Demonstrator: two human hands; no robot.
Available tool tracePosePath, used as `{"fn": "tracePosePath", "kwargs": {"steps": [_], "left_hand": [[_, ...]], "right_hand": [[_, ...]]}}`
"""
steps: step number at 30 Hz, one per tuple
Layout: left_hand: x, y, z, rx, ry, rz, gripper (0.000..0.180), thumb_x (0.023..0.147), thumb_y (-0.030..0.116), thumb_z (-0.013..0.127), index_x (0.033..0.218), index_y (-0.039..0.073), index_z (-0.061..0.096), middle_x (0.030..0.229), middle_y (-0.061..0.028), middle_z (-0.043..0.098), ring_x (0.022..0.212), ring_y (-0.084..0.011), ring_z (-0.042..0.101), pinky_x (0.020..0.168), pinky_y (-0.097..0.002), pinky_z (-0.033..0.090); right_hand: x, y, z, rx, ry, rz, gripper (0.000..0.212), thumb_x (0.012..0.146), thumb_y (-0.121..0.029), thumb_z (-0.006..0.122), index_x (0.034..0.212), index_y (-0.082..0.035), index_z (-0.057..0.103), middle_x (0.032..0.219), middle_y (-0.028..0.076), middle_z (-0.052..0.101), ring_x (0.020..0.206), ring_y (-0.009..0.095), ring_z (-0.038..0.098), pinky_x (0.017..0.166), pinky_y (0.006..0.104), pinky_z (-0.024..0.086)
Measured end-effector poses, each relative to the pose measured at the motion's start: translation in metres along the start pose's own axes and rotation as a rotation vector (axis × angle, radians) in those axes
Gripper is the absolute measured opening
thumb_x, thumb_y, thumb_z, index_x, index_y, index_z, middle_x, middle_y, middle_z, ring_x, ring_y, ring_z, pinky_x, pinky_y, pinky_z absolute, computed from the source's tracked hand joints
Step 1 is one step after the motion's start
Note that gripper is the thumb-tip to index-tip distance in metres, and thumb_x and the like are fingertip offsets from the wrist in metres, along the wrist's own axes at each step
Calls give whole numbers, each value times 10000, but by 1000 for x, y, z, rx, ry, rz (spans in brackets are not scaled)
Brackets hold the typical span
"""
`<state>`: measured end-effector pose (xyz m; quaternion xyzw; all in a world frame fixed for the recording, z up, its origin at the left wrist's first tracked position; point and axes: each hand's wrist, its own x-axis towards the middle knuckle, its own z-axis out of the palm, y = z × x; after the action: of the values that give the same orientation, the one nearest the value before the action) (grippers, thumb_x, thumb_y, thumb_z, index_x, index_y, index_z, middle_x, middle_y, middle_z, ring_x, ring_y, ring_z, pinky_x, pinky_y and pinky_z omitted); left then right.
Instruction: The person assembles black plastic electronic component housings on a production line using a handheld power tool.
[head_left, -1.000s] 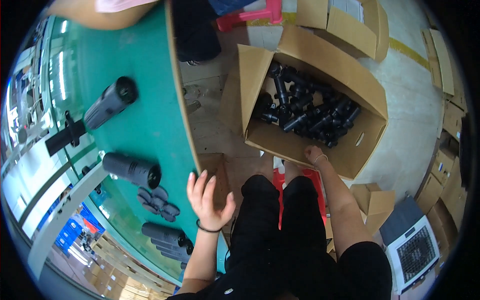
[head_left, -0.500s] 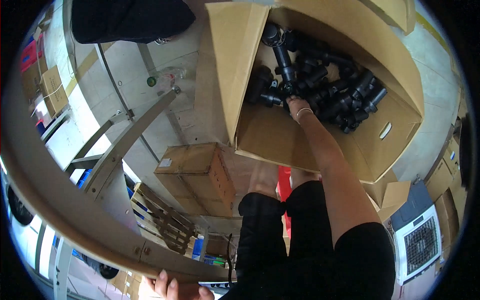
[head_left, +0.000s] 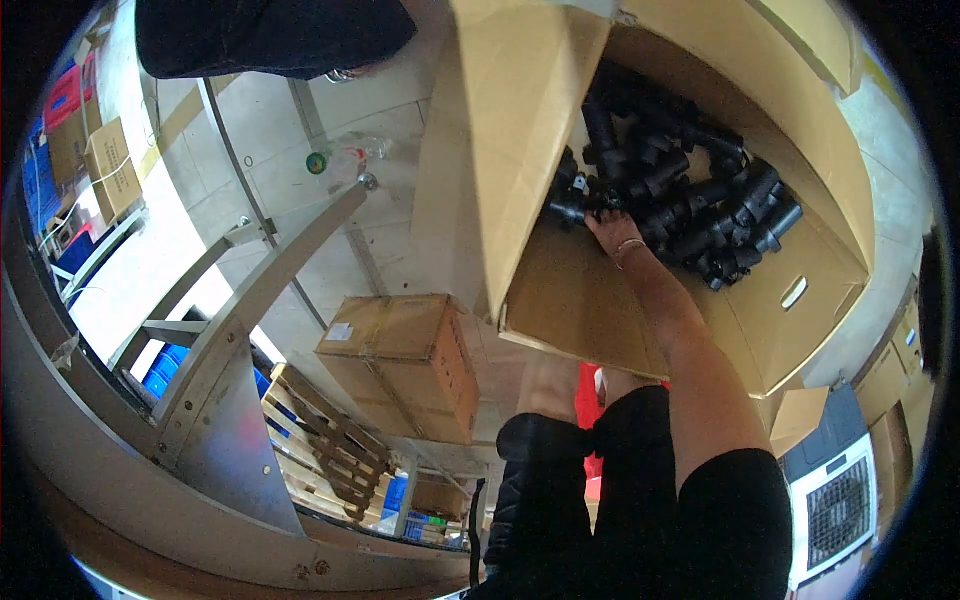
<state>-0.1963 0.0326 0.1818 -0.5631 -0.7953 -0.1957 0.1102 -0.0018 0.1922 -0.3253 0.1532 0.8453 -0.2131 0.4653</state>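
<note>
My right hand (head_left: 617, 234) reaches down into a large open cardboard box (head_left: 590, 300), with a thin bracelet at its wrist. Its fingers are closed on a black tubular part (head_left: 570, 203) at the near left edge of the pile; the fingertips are partly hidden against the dark plastic. Several similar black cylindrical parts (head_left: 690, 215) lie jumbled together across the far side of the box. My left hand is out of view.
A closed cardboard carton (head_left: 400, 360) stands on the floor left of my legs. Metal table framing (head_left: 270, 270) runs along the left. A clear bottle (head_left: 345, 157) lies beyond it. A person's dark clothing (head_left: 275, 35) shows at the top. A grey-white fan unit (head_left: 835, 500) stands at right.
The view has shifted, so the box sits farther right and lower. My left hand, earlier on the table edge, has left the picture. My right hand remains among the black parts.
</note>
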Motion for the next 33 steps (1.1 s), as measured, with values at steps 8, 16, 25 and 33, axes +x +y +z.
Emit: {"fn": "tracePosePath", "kwargs": {"steps": [8, 16, 25, 33], "left_hand": [[-43, -21, -24, -94, -82, -95, 311, 757, 314, 577, 967, 85, 579, 931, -100, 583, 854, -276, 548, 805, -446, 355], [-50, -35, -17, -182, -255, -144, 347, 751, 341, 568, 968, 71, 587, 947, -121, 584, 927, -294, 528, 860, -491, 319], [-52, -34, -9, -207, -474, -178, 388, 744, 370, 557, 970, 57, 596, 965, -145, 585, 1009, -315, 506, 921, -542, 278], [-27, -7, -18, -242, -563, -187, 427, 738, 397, 548, 971, 43, 604, 980, -166, 586, 1081, -334, 486, 975, -587, 242]], "right_hand": [[10, 19, -8, -100, -81, -124, 363, 834, -106, 490, 1196, -102, 519, 1178, 133, 498, 1064, 293, 514, 831, 394, 471], [1, 7, -88, 180, 17, 139, 397, 831, -162, 524, 1215, -67, 485, 1186, 147, 541, 1001, 290, 582, 821, 392, 487], [95, 42, -42, -19, -63, 487, 620, 855, -347, 546, 1370, -105, 298, 892, 60, 666, 715, 203, 646, 535, 354, 460], [17, 34, -85, -238, -93, 150, 194, 818, -190, 569, 978, -139, 665, 975, 1, 657, 875, 185, 634, 580, 382, 478]]}}
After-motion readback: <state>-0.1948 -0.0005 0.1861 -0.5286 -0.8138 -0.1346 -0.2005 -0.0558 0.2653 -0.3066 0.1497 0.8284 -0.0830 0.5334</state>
